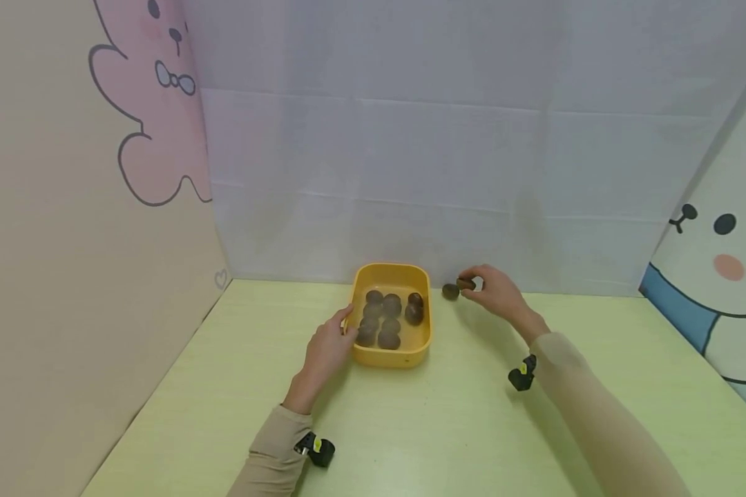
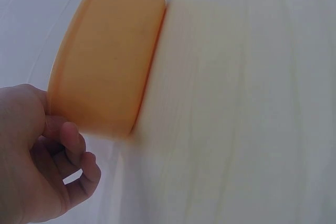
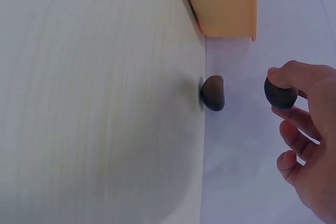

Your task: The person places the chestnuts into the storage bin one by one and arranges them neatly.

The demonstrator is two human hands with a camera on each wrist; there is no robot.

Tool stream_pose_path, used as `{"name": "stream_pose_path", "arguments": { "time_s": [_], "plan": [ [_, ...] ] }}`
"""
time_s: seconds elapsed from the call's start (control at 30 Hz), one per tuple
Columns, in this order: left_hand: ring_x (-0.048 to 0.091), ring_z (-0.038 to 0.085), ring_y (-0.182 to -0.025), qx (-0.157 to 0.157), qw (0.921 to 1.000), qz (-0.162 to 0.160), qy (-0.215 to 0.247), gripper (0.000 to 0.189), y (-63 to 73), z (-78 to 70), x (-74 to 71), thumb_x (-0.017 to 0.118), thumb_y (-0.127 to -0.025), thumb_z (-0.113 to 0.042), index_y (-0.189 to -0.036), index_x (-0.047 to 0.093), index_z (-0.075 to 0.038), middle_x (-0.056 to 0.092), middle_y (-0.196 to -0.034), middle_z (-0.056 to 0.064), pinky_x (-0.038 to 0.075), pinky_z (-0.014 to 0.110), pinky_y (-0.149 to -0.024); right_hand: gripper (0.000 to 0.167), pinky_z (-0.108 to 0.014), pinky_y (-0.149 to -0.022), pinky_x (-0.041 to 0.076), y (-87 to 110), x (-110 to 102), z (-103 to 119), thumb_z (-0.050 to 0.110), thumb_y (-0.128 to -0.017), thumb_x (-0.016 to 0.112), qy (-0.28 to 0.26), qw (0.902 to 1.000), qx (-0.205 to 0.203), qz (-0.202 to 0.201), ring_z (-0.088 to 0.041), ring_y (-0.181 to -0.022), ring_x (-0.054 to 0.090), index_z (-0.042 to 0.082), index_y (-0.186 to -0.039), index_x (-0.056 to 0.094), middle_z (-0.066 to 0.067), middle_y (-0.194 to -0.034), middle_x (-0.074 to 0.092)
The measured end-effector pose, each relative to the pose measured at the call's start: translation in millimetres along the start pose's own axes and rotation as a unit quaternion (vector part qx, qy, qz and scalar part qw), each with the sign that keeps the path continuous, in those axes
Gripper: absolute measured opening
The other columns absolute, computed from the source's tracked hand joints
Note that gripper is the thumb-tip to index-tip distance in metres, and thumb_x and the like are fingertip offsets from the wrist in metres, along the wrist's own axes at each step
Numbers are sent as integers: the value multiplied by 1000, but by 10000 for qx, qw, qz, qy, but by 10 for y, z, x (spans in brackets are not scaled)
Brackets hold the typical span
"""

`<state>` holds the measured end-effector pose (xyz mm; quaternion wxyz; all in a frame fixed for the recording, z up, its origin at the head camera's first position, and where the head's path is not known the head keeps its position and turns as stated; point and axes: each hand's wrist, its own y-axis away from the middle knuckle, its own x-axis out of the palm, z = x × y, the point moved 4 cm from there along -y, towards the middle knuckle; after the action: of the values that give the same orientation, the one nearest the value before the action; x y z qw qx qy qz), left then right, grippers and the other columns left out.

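Observation:
A yellow plastic box (image 1: pixel 391 359) stands on the table near the back wall, with several dark, smooth stones (image 1: pixel 414 314) in it. My left hand (image 1: pixel 329 347) grips the box's left rim, thumb and fingers on either side; the left wrist view shows the hand (image 2: pixel 44 156) at the corner of the box (image 2: pixel 105 56). Right of the box, my right hand (image 1: pixel 496 293) pinches one dark stone (image 3: pixel 281 94) between thumb and fingers, raised off the table. Another stone (image 1: pixel 450 292) lies on the table just left of that hand, by the wall.
The pale wooden table (image 1: pixel 410 428) meets a white cloth wall (image 1: pixel 447 159) right behind the box. Side panels with cartoon animals, a pink one (image 1: pixel 161 124) on the left and a white one (image 1: pixel 721 290) on the right, border the table.

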<state>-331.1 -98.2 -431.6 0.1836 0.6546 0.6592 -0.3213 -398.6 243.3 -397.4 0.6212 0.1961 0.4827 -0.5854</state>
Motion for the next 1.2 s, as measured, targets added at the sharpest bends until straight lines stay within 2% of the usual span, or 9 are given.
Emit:
{"name": "stream_pose_path", "arguments": {
  "time_s": [0.2, 0.37, 0.5, 0.67, 0.73, 0.83, 1.0, 1.1, 1.2],
  "plan": [
    [26, 8, -44, 10, 10000, 41, 1, 54, 4, 4, -2, 52, -92, -14, -146, 51, -11, 35, -52, -6, 21, 22, -41, 34, -32, -68, 42, 43, -14, 240, 19, -86, 74, -123, 9999, -120, -19, -20, -77, 52, 7, -118, 70, -14, -116, 68],
    [26, 8, -45, 27, 10000, 1, -38, 54, -2, -2, -10, 53, -92, -15, -145, 52, -12, 35, -52, -6, 21, 23, -41, 33, -30, -65, 41, 59, 17, 421, 22, -88, 74, -130, 9995, -251, 160, -17, -74, 51, 11, -118, 71, -10, -118, 69],
    [25, 7, -44, 50, 10000, 11, -14, 54, 4, -6, -16, 53, -92, -15, -145, 52, -11, 35, -52, -6, 21, 23, -41, 33, -33, -69, 44, 63, 55, 530, 23, -87, 74, -156, 9988, -412, 220, -18, -78, 53, 12, -118, 71, -7, -117, 69],
    [25, 8, -45, 39, 10000, 45, 30, 54, 18, -7, -24, 53, -92, -16, -146, 51, -11, 35, -52, -6, 21, 23, -41, 31, -41, -82, 50, 70, 115, 666, 21, -86, 75, -229, 9971, -676, 278, -24, -93, 61, 12, -115, 72, -6, -112, 70],
    [26, 8, -45, 24, 10000, 51, 27, 54, 20, -2, -25, 53, -92, -16, -146, 51, -11, 35, -53, -6, 21, 23, -42, 30, -39, -81, 49, 67, 158, 702, 21, -86, 75, -182, 9966, -719, 370, -25, -93, 61, 13, -114, 72, -4, -108, 70],
    [26, 8, -45, 3, 10000, 62, 3, 54, 20, 9, -23, 53, -92, -17, -146, 51, -11, 35, -53, -6, 21, 23, -42, 28, -34, -72, 43, 57, 226, 745, 21, -85, 76, -87, 9960, -741, 499, -23, -83, 55, 14, -112, 73, -1, -103, 70],
    [28, 8, -46, -25, 10000, 59, -5, 55, 24, 10, -18, 53, -91, -17, -145, 51, -11, 36, -54, -6, 22, 23, -43, 29, -29, -67, 41, 53, 294, 830, 22, -84, 76, 198, 9933, -994, 548, -17, -77, 51, 14, -111, 74, -2, -106, 71],
    [28, 9, -46, -40, 10000, 45, 2, 55, 26, -3, -20, 53, -91, -17, -145, 52, -11, 36, -54, -5, 22, 24, -43, 28, -33, -71, 47, 50, 328, 879, 22, -85, 75, 332, 9900, -1237, 593, -18, -82, 58, 13, -111, 74, -4, -108, 72],
    [28, 9, -46, -28, 10000, 32, -20, 55, 20, -13, -17, 53, -91, -18, -145, 52, -11, 36, -54, -5, 23, 23, -43, 28, -39, -81, 52, 45, 369, 912, 22, -86, 75, 352, 9879, -1336, 703, -21, -92, 65, 11, -111, 74, -3, -108, 73]
  ]
}}
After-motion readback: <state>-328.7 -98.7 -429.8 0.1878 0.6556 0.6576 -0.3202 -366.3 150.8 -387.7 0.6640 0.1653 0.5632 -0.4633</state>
